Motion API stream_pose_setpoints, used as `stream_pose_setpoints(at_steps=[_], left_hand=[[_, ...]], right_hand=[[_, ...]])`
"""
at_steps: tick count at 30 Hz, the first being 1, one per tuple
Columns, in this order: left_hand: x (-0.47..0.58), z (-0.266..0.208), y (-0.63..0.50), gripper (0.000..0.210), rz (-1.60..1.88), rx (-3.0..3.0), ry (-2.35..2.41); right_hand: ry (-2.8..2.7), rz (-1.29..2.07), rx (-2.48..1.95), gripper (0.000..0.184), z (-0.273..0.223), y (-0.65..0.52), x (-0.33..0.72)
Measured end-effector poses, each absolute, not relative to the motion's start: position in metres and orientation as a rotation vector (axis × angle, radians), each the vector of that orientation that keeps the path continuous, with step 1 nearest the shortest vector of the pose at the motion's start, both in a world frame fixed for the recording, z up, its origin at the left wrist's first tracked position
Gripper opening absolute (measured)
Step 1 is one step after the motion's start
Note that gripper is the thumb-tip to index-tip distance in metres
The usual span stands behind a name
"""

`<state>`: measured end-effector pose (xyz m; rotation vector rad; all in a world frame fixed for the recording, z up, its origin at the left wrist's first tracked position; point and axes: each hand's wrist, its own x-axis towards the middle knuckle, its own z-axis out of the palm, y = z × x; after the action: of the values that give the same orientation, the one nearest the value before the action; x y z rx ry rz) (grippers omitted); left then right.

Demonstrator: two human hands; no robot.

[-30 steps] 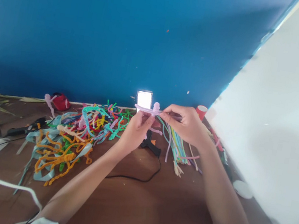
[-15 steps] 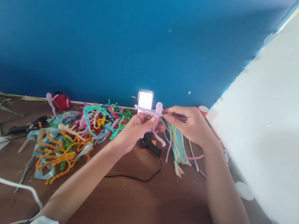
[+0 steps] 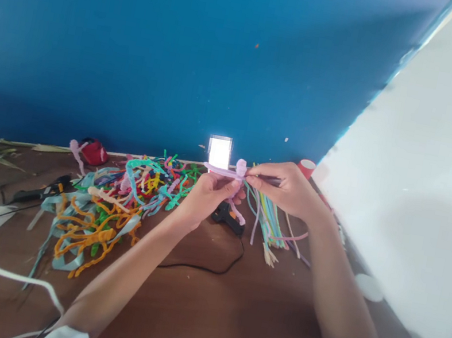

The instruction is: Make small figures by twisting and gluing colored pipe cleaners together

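A pale purple pipe-cleaner figure (image 3: 241,167) with a coiled round top is held up over the table. My left hand (image 3: 206,193) is closed around its lower part, thumb on the front. One straight purple strand sticks out to the left, and a twisted end hangs below the fingers. From the right, my right hand (image 3: 282,185) pinches at the figure's side just under the coiled top; the pinched bit is mostly hidden by the fingertips. Behind and below them lies a black glue gun (image 3: 228,218), partly covered by the figure and my left hand.
A tangled heap of coloured pipe cleaners (image 3: 115,202) covers the table's left part. A bundle of straight pastel pipe cleaners (image 3: 271,223) lies under my right hand. A bright phone screen (image 3: 220,153) stands by the blue wall. Further right are a red cup (image 3: 306,168) and a white disc (image 3: 369,287).
The figure has dropped slightly and shifted a little right. Its hanging end has swung left, nearer my left hand. Both hands keep their hold.
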<state>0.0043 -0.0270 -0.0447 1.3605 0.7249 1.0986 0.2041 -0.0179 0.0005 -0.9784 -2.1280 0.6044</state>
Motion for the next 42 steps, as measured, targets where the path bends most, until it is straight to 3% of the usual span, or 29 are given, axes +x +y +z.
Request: stream_pose_setpoints(at_steps=[16, 21, 42], left_hand=[[0.017, -0.046, -0.032, 0.036, 1.239, 1.266, 0.729], [0.016, -0.04, -0.034, 0.028, 1.285, 1.22, 0.74], [0.001, -0.027, -0.03, 0.021, 1.245, 1.045, 0.671]], right_hand=[[-2.163, 0.594, -1.018, 0.029, 0.004, -0.02, 0.198], [-2.142, 0.608, -1.028, 0.027, 0.003, -0.02, 0.197], [-2.11, 0.249, -0.866, 0.021, -0.001, -0.012, 0.2]])
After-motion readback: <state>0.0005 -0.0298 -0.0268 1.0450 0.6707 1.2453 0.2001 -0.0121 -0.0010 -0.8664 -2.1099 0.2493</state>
